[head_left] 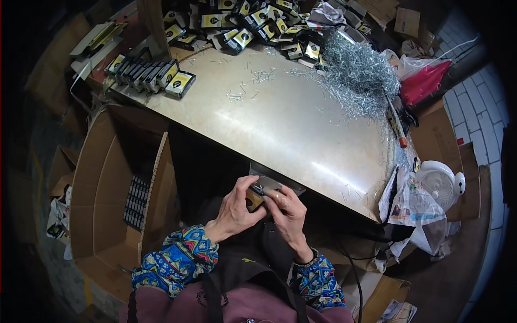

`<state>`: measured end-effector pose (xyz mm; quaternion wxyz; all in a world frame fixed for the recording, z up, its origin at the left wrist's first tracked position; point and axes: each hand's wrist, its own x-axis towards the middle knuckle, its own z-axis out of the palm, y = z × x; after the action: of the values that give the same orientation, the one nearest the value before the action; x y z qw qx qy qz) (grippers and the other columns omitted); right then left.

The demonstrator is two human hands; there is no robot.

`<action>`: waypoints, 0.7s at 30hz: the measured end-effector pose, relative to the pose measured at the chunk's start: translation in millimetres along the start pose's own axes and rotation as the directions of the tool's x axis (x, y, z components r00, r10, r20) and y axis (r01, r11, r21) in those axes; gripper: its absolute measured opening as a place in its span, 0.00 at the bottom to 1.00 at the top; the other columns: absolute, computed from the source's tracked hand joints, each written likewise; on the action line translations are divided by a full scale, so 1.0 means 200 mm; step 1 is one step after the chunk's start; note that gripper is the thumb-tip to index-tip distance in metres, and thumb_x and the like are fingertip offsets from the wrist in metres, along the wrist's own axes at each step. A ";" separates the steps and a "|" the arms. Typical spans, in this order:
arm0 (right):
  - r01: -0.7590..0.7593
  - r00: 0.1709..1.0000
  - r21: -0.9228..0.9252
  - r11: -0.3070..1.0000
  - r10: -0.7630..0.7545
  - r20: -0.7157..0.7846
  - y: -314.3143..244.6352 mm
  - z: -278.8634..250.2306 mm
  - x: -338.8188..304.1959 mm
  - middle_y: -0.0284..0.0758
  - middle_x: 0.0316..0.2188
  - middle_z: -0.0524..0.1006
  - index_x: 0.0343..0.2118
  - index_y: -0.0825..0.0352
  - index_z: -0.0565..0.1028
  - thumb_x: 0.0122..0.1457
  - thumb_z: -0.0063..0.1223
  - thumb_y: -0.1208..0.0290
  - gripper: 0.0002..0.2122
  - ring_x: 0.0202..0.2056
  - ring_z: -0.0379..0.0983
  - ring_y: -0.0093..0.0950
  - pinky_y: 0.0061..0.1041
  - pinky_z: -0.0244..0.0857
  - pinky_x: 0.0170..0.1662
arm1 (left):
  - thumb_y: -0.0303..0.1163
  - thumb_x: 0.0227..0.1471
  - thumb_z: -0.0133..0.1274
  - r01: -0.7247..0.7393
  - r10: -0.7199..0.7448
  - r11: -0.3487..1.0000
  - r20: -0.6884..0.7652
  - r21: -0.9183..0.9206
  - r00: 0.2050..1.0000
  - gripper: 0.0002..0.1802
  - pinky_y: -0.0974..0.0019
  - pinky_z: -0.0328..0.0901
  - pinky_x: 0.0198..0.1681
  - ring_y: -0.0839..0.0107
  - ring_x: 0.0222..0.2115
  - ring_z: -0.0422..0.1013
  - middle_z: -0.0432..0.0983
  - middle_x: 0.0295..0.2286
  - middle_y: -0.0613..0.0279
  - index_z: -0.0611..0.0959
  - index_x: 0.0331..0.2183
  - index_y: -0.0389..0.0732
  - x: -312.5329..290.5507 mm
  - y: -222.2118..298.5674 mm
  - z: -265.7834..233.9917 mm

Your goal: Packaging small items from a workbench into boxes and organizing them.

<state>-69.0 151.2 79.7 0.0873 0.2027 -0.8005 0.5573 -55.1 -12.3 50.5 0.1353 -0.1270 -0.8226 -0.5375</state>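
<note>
Just off the near edge of the table, both hands are closed around a small yellow-and-black box [253, 202]. My left hand [236, 206] grips its left side, the thumb on top. My right hand [287, 211] pinches its upper right part with thumb and fingers. Shiny metal bits, seemingly nails, show at the box's top end. Fingers cover much of the box, so I cannot tell how far its flap is folded. Behind the fingers, a grey metal tray [299, 189] juts out from under the table edge.
The metal-topped table [242, 118] carries a large heap of loose nails [358, 72], a row of packed small boxes [145, 74] and a pile of empty-looking boxes [242, 24]. A large carton [99, 183] stands left. A white fan [437, 185] sits right.
</note>
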 end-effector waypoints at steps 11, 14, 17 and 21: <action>-0.050 0.996 0.054 0.997 0.054 -0.068 0.03 0.05 -0.05 0.45 0.52 0.76 0.49 0.72 0.78 0.56 0.60 0.83 0.16 0.43 0.78 0.26 0.22 0.73 0.44 | 0.29 0.42 0.66 -0.009 0.009 0.998 -0.002 0.057 1.000 0.44 0.53 0.71 0.46 0.42 0.47 0.71 0.66 0.51 0.43 0.61 0.58 0.42 0.01 0.02 0.02; -0.133 0.974 0.268 0.954 0.176 -0.144 -0.01 0.06 -0.05 0.42 0.50 0.77 0.52 0.73 0.76 0.59 0.59 0.80 0.17 0.44 0.76 0.24 0.22 0.72 0.45 | 0.27 0.40 0.66 -0.023 0.022 0.997 0.018 0.068 1.000 0.46 0.54 0.72 0.46 0.43 0.48 0.70 0.64 0.52 0.45 0.61 0.59 0.43 0.01 0.02 0.02; -0.429 0.886 0.322 0.844 0.463 -0.034 -0.05 -0.01 0.04 0.36 0.44 0.79 0.53 0.75 0.74 0.62 0.56 0.78 0.17 0.42 0.75 0.20 0.19 0.70 0.45 | 0.25 0.36 0.66 -0.159 0.143 0.972 0.103 0.173 0.984 0.49 0.54 0.71 0.46 0.46 0.49 0.69 0.63 0.54 0.46 0.60 0.59 0.43 0.04 0.05 -0.02; -0.627 0.779 0.429 0.650 0.541 0.318 -0.06 -0.21 0.15 0.32 0.35 0.82 0.45 0.74 0.79 0.60 0.58 0.76 0.12 0.37 0.76 0.18 0.18 0.69 0.41 | 0.23 0.34 0.66 -0.249 0.249 0.968 0.038 -0.010 0.968 0.49 0.54 0.67 0.53 0.46 0.54 0.64 0.60 0.58 0.46 0.62 0.59 0.42 0.06 0.03 -0.01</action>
<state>-94.7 180.1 115.3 -0.2194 -0.0069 -0.6486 0.7288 -62.8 -11.4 61.2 0.1855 -0.2401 -0.8011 -0.5159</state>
